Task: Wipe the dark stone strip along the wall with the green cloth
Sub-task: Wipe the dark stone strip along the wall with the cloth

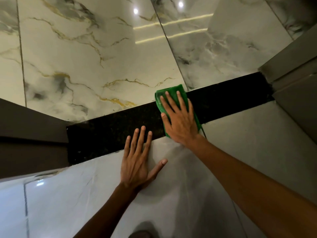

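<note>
The right hand's fingers (169, 100) lay spread and flat, pressing down a folded bright green cloth (173, 92) rather than gripping it; nothing was pinched, only pinned under the palm. The right hand (180, 121) covered most of the cloth, leaving a green edge beyond the fingertips and a strip along the side away from the thumb. Beneath the cloth ran the dark speckled stone strip (111, 134), a long band lying crosswise to those fingers, so its long axis stretched off to either side of them: a short stretch past the little finger toward a grey door frame (291, 66), a much longer one past the thumb. The left hand (137, 162) rested open and empty on the pale glossy tile (240, 143) below the strip, its fingertips just lapping onto the stone, thumb-side of the cloth.

The stone looked near black with fine flecks, matt beside the shiny veined marble tile (85, 66) above it. The right hand, already on the cloth, was plainly the working one; I would judge the next pass a sideways slide along the band, and the left hand sat in its path.
</note>
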A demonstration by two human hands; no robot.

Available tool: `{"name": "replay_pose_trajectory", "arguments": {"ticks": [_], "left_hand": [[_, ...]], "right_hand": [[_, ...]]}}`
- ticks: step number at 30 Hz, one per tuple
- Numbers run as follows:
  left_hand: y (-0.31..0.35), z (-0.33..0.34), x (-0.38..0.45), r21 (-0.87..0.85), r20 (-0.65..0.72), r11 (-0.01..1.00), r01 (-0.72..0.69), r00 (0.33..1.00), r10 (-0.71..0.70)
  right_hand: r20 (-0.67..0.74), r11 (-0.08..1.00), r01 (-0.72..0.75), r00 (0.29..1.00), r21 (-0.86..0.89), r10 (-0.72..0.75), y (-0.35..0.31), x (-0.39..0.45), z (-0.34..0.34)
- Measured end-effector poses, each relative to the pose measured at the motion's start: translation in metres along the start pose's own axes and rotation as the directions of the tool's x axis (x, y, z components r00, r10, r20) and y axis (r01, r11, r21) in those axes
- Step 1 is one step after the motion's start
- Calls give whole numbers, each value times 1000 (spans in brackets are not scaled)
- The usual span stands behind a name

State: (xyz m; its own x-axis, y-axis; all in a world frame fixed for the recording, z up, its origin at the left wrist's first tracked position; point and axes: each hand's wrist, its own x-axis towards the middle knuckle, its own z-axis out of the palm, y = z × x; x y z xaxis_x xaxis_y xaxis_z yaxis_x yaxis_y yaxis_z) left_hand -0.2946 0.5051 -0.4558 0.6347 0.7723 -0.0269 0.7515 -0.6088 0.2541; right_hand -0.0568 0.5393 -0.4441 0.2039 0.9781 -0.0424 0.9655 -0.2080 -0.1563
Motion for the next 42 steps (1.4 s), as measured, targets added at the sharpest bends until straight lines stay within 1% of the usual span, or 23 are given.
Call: {"name": "replay_pose_trajectory", "arguments": {"ticks": [7,17,22,27,33,36,38,42], "left_hand": [[-16,-3,-14,17,-3,1000,23,1000,-23],[-13,-9,-15,28,27,998,54,998,-55],[-13,-9,-15,41,37,998,55,998,-56],[-14,-7,-16,53,41,997,47,998,-49],[-16,-5,-16,57,50,997,44,998,-47],[-16,-5,-16,53,40,998,38,998,-40],[-16,-5,-17,53,45,998,38,998,-40],[-16,-6,-16,41,57,998,42,997,-44]], "right_hand": [[31,985,173,984,-8,-173,-24,-4,3],[31,966,257,966,-25,-256,-24,-14,2],[34,969,247,969,-9,-247,-23,-23,-2],[37,960,280,959,-7,-280,-7,-35,-5],[31,969,247,969,6,-247,18,-44,-9],[0,970,242,970,2,-242,28,-46,-9],[-22,978,209,978,13,-209,34,-47,-8],[-43,996,81,996,37,-79,53,-52,-10]]}}
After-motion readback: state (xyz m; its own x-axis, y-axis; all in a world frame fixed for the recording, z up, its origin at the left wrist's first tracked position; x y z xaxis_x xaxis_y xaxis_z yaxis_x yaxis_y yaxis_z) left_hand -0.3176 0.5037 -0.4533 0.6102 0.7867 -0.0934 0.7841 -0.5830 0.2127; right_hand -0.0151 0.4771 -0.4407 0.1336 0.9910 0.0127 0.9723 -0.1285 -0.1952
